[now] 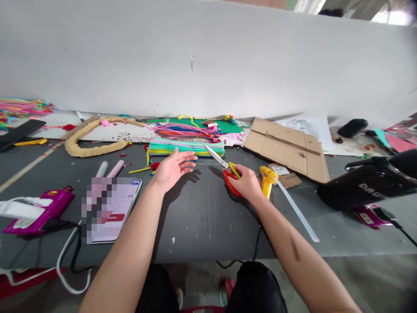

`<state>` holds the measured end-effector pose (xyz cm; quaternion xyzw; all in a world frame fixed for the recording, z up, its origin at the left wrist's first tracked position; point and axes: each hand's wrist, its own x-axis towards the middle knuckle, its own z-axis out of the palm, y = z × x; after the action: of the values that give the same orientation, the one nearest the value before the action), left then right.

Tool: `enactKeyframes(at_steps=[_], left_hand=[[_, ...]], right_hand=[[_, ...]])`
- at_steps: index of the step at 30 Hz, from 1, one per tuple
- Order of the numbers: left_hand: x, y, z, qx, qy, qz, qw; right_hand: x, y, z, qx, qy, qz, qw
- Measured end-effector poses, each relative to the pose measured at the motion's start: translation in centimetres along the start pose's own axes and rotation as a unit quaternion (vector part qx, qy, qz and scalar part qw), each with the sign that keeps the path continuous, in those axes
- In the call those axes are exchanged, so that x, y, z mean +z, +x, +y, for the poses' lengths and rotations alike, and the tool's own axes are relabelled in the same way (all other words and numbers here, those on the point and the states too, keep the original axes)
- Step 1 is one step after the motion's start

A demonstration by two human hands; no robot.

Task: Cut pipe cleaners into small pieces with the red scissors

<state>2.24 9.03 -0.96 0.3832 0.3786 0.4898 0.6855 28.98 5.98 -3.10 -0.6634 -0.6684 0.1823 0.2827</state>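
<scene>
My right hand point(246, 183) grips the red and yellow handles of a pair of scissors point(219, 159), whose slightly parted blades point up and left toward a stack of coloured pipe cleaners point(185, 147). My left hand point(172, 168) hovers open, palm up and fingers stretched, just in front of that stack and left of the blades. It holds nothing. A yellow glue gun point(267, 179) with a long clear glue stick point(296, 211) lies right beside my right hand.
A phone point(114, 209) and a magenta glue gun point(42, 211) lie at the left. Flattened cardboard point(286, 148), a loop of tan fuzzy cord point(87, 148) and a black device point(365, 187) sit around the grey table point(202, 221). A white wall rises behind.
</scene>
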Motion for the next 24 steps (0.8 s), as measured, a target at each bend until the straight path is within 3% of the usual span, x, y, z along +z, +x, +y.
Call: enactKeyframes(at_steps=[2, 4, 7, 14, 19, 24], left_hand=[[0.1, 0.1, -0.4, 0.021, 0.034, 0.016, 0.999], [0.0, 0.3, -0.9, 0.069, 0.118, 0.074, 0.988], [-0.3, 0.6, -1.6, 0.168, 0.287, 0.161, 0.929], [-0.9, 0.4, -1.4, 0.275, 0.506, 0.173, 0.799], [-1.4, 0.8, -1.9, 0.288, 0.628, 0.164, 0.704], [-1.3, 1.7, -2.7, 0.241, 0.673, 0.187, 0.674]], right_hand=[[0.1, 0.1, 0.1, -0.002, 0.005, -0.003, 1.0], [0.1, 0.1, 0.1, -0.005, 0.009, -0.004, 1.0], [0.1, 0.1, 0.2, -0.014, 0.013, -0.007, 1.0], [0.2, 0.1, 0.2, -0.025, 0.023, -0.012, 0.999], [0.2, 0.2, 0.2, -0.031, 0.033, -0.011, 0.999], [0.1, 0.2, 0.1, -0.032, 0.035, -0.009, 0.999]])
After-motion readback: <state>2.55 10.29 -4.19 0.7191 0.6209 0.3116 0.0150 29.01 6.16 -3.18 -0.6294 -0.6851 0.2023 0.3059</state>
